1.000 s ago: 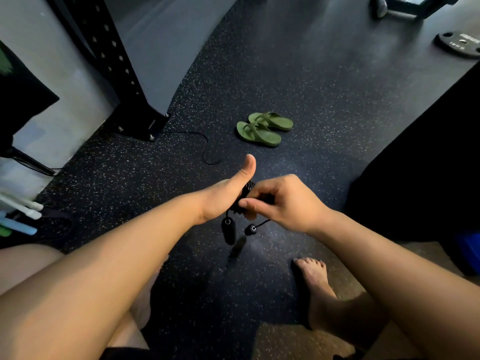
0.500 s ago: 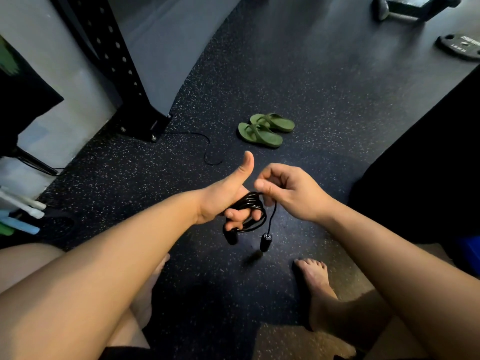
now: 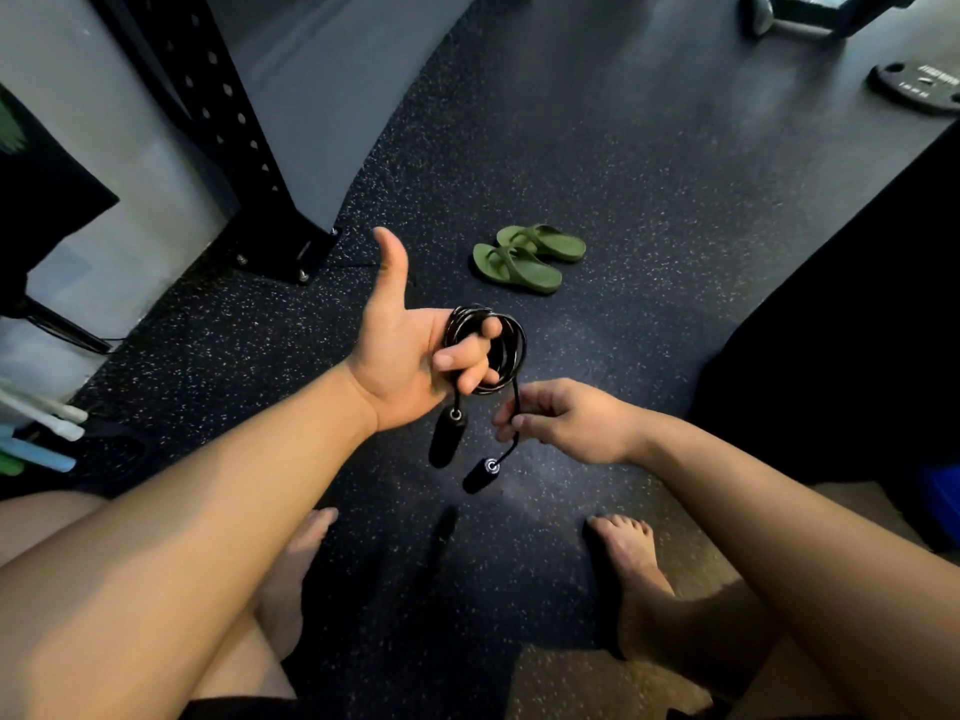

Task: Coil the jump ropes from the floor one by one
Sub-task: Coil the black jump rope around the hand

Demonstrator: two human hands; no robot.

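The left hand (image 3: 400,350) is held palm-up with the thumb stuck straight out, away from the person. Its other fingers curl through a thin black glossy jump rope (image 3: 514,350), which is wound in a small coil of several loops around them. The coil sits on the finger side of the palm, off the floor.

Two strands drop from the coil. One ends in a black oblong handle (image 3: 444,441) that hangs just under the heel of the left palm. The other runs down to the right hand (image 3: 566,423), which sits lower and nearer the person than the left. Its thumb and forefinger pinch the strand, and the remaining fingers are loosely curled behind. Below that pinch the strand bends back toward the left hand and ends in a second black handle (image 3: 479,475). This one hangs free, metal-ringed end up, near the first handle but apart from it.

Beyond the left hand's fingers, a pair of olive-green rubber flip-flops (image 3: 530,259) lies side by side on the black speckled rubber floor (image 3: 597,148). Beyond the thumb and to its left stands a black steel rack upright (image 3: 218,122) with rows of holes, with bolt heads showing on its base plate. Far beyond the right hand, a dark round weight plate (image 3: 919,88) lies flat. Outward of the left forearm, white and pale-blue sticks (image 3: 47,423) lie at the edge of view. Two bare feet (image 3: 631,558) rest on the floor, nearer the person than either hand.
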